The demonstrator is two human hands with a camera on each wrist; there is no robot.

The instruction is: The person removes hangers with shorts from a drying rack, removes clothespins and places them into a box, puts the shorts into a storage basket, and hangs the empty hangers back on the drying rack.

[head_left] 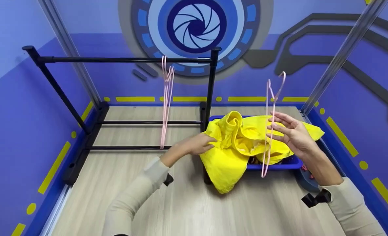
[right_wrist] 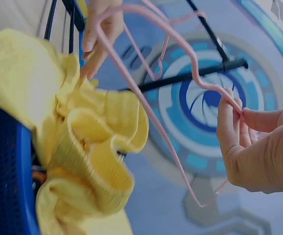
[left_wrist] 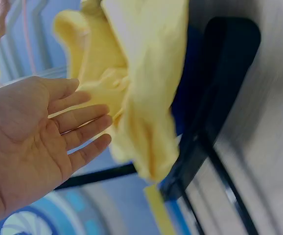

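Observation:
A yellow garment [head_left: 225, 164] lies bunched over a blue basket [head_left: 280, 166], one part draping past the front rim toward the table. My left hand [head_left: 202, 144] is at the garment's left side, fingertips right at the cloth. The left wrist view shows that hand's palm and its fingers loosely extended beside the yellow fabric. Upright over the basket, a pink clothes hanger [head_left: 274, 109] is pinched by my right hand [head_left: 297, 136] between thumb and fingers. From the right wrist, the hanger's bent wire [right_wrist: 140, 95] crosses in front of the garment's ribbed opening [right_wrist: 95, 171].
To the left stands a black clothes rack [head_left: 131, 60], with several pink hangers [head_left: 165, 114] on its top bar near the right post. A dark tub [head_left: 303, 182] with small pinkish things sits right of the basket, partly behind my right forearm. Blue walls enclose the table.

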